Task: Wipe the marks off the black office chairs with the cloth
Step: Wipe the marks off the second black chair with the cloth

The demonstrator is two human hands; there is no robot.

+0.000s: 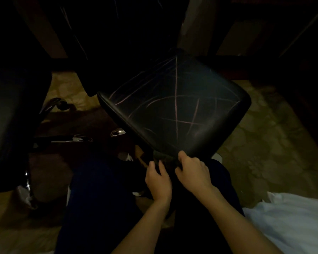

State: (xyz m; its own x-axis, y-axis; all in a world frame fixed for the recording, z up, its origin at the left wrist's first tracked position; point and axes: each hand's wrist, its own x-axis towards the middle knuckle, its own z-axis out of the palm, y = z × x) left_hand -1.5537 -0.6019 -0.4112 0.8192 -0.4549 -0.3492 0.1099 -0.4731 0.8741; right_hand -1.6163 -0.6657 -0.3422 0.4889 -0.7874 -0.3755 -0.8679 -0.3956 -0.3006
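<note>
Both hands low at near corner of chair seat point(174, 107). Right hand point(193, 169) fingers curled on seat edge, steadying it. Left hand point(158, 180) fingers bent over dark wad, probably cloth point(165, 158), too dim to confirm. Pink marks point(176, 99) just beyond fingers, unwiped. Second chair point(9, 114) far left.

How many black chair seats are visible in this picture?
2. One seat, covered with pink marks, is in the centre above the hands. Another seat is at the left edge. Dark areas may hide more.
</note>
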